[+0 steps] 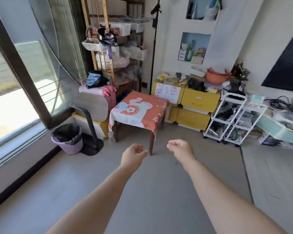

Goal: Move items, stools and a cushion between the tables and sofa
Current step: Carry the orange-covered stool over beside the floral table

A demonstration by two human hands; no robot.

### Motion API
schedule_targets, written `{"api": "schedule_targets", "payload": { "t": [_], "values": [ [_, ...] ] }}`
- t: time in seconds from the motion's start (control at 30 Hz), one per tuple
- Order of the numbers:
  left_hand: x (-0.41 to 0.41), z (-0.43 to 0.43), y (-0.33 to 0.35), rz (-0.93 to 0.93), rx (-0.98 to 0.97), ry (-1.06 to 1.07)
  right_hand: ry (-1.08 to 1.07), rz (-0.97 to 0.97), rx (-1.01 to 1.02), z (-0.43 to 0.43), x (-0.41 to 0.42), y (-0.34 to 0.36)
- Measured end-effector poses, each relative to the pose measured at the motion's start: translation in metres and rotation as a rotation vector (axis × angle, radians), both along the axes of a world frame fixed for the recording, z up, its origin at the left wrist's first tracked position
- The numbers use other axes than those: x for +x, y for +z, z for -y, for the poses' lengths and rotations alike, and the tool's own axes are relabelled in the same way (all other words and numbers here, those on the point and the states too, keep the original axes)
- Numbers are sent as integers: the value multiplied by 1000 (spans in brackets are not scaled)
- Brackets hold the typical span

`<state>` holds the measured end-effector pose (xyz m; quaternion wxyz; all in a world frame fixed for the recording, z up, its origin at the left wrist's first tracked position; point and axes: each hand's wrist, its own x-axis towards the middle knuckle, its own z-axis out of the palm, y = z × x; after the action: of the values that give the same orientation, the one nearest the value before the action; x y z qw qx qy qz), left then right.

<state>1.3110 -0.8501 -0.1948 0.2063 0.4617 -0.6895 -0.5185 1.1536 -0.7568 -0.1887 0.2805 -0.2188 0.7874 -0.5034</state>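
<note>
Both bare arms reached forward over the grey floor (95, 179). The left hand (134, 153) was relaxed, its thumb and fingers loosely curved and apart, grasping nothing. The right hand (180, 147) was loosely curled with the thumb near the forefinger, and it also held nothing. Just beyond the 2 hands stood the small wooden table (151, 142), draped in an orange and white cloth (139, 110), and neither hand touched it. A purple waste basket (67, 140) with a black liner sat to its left by the window. Yellow drawer units (195, 108) stood behind the table on the right, with a white trolley (230, 119) beside them.
</note>
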Motion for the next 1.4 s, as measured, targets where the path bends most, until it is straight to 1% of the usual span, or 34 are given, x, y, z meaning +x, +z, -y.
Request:
{"api": "schedule_targets", "payload": {
  "t": [0.13,0.27,0.3,0.37,0.53,0.63,0.73,0.8,0.93,1.1,1.27,1.4],
  "values": [
    [-50,1,2,8,9,-27,-33,39,-35,-9,-37,-6],
    [-101,9,-2,-1,10,-32,-64,59,-28,-10,-80,-14],
    [-124,16,-6,-2,14,-42,-70,57,-20,-5,-102,-16],
    [-140,24,-7,14,14,-52,-78,49,-15,1,-120,-15],
    [-222,85,-12,26,39,-11,-70,60,1,62,-208,-15],
    [-270,126,-2,39,40,23,-24,32,41,101,-255,-6],
    [-324,163,13,22,28,39,-10,4,29,138,-308,5],
    [-354,180,19,44,1,37,8,-9,23,156,-337,10],
    [-400,194,16,86,23,8,19,-1,11,178,-389,5],
    [-471,219,5,102,24,66,78,45,11,214,-472,-13],
    [-535,234,-1,97,69,224,202,34,37,244,-554,-16],
    [-580,246,-4,75,70,316,240,29,15,273,-607,-12]
  ]
}}
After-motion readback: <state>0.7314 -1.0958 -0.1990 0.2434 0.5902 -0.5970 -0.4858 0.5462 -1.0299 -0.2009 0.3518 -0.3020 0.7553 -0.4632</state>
